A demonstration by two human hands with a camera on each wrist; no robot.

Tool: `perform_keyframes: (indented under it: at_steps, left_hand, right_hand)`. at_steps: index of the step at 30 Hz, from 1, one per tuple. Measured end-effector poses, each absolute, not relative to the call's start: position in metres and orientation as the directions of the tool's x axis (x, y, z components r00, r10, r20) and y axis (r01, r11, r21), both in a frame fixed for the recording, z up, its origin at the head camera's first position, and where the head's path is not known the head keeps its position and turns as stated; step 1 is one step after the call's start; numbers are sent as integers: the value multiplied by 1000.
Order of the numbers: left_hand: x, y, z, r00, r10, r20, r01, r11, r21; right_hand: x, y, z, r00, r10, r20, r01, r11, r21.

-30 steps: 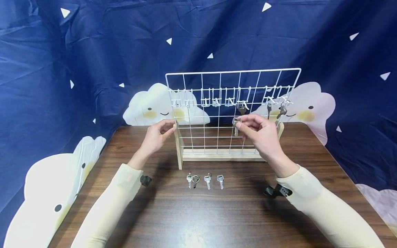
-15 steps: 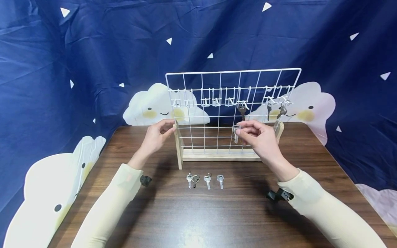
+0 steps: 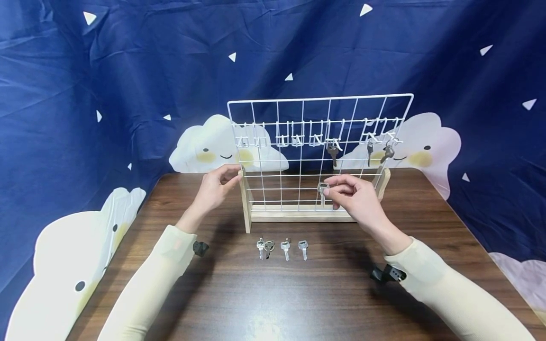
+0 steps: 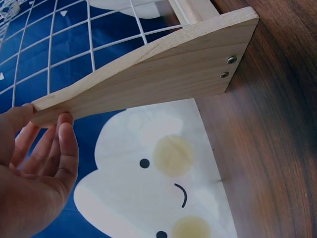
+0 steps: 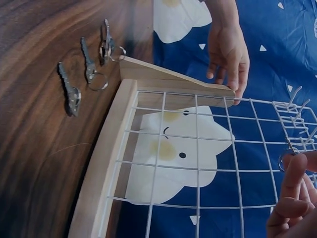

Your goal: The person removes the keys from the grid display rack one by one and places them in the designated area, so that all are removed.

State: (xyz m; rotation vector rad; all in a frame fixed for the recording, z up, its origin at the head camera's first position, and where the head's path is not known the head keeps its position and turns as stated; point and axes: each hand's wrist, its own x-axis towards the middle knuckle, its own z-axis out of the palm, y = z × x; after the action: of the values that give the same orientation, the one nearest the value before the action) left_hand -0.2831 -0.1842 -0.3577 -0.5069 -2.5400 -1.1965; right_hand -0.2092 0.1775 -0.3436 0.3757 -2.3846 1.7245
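Observation:
My left hand (image 3: pixel 213 189) grips the top of the rack's wooden left side panel (image 4: pixel 163 74), thumb on one face and fingers on the other. In front of the white wire grid (image 3: pixel 290 182), my right hand (image 3: pixel 358 199) pinches a silver key (image 3: pixel 322 188) between thumb and fingertips, below the row of hooks. Its key ring (image 5: pixel 285 159) shows at the fingertips in the right wrist view. Dark-looking keys hang from hooks on the right half: one key (image 3: pixel 332 154) above my right hand, a second key (image 3: pixel 370 155) and a third key (image 3: pixel 388 152) farther right.
Several keys lie on the wooden table in front of the rack, among them a right-hand key (image 3: pixel 303 249) and a middle key (image 3: pixel 286 249). Bare white hooks (image 3: pixel 297 140) line the grid's left and middle. A blue cloud-print cloth (image 3: pixel 192 61) hangs behind.
My right hand has lowered with the key, away from the hooks, drifting slightly left at the end. The key hanging above it is now fully uncovered. My left hand has stayed put.

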Motion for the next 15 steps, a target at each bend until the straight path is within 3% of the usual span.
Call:
perform_keyframes:
  at_steps: [15]
  left_hand:
    - [-282,-183,-358,-898,187,399,425,603,675]
  right_hand:
    - [-208,190,-368,-976,-139,170,-208,334,-919]
